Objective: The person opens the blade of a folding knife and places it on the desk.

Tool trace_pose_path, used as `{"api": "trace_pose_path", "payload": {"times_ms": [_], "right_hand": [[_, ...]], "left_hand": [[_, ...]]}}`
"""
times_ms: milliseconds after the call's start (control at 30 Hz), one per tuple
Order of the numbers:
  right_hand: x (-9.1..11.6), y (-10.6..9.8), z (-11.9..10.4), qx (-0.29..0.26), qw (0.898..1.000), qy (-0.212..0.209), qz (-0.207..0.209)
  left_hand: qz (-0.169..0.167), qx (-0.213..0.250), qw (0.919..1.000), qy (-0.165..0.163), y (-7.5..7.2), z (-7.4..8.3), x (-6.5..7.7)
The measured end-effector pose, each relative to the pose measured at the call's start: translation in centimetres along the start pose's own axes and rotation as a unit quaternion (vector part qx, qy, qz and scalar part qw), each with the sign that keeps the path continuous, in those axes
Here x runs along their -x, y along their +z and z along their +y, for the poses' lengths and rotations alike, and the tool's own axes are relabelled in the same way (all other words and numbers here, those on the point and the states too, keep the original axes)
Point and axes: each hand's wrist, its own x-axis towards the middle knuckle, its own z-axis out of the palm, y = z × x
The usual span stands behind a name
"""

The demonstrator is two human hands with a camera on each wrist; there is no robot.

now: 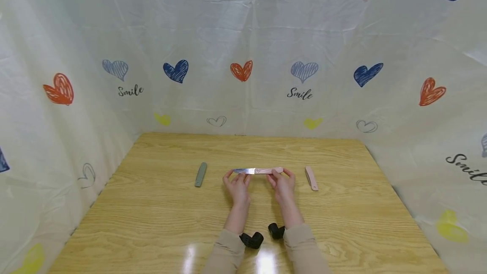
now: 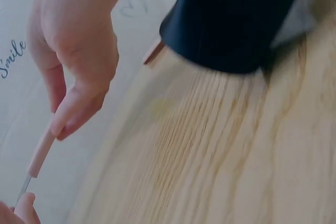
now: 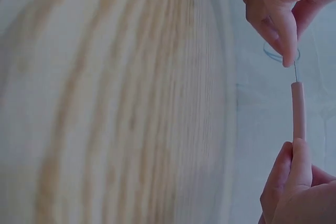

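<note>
Knife [image 1: 268, 171]: we see it unfolded and held up over the table, level and crosswise between the two hands.
Blade [image 1: 249, 171]: shiny, pointing toward the left hand's side.
Handle [image 1: 265, 171]: pink, running toward the right hand's side.
Left hand [image 1: 237, 187]: we see its fingers drawn narrow, pinching the blade; the right wrist view shows a thin strip of metal between those fingertips and the handle.
Right hand [image 1: 284, 186]: its thumb and fingers are closed on the far end of the handle, away from the blade.
Green folded knife [image 1: 201, 175]: on the table, to the left of the left hand and apart from it.
Pink folded knife [image 1: 311, 178]: on the table, just beyond the right hand on its right, slightly tilted; we cannot see its blade.
Table [image 1: 160, 223]: pale wood grain, with light glaring on its near part.
Sleeves [image 1: 225, 252]: beige, with black cameras [image 1: 253, 240] at the wrists.
Cloth [image 1: 213, 28]: white, behind and beside the table, where we read "Smile" among coloured hearts.
</note>
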Motion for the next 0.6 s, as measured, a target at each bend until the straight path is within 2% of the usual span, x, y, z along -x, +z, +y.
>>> {"api": "trace_pose_path", "payload": {"times_ms": [167, 300, 433, 533, 600], "right_hand": [[-0.2, 0.0, -1.0, 0.051, 0.998, 0.011, -0.033], [-0.6, -0.4, -2.0, 0.101, 0.992, 0.022, -0.074], [-1.2, -1.0, -2.7, 0.161, 0.980, 0.032, -0.112], [-1.8, -1.4, -3.0, 0.205, 0.969, 0.041, -0.131], [-2.1, -1.7, -3.1, 0.244, 0.958, 0.041, -0.142]], "left_hand": [[-0.012, -0.025, 0.9991, -0.033, -0.4, 0.9, -1.1], [-0.035, -0.066, 0.9956, -0.055, -0.9, 1.9, -2.4], [-0.060, -0.109, 0.9891, -0.079, -1.3, 2.9, -3.2], [-0.084, -0.143, 0.9811, -0.100, -1.6, 3.5, -3.6], [-0.103, -0.161, 0.9754, -0.110, -1.8, 3.6, -3.9]]}}
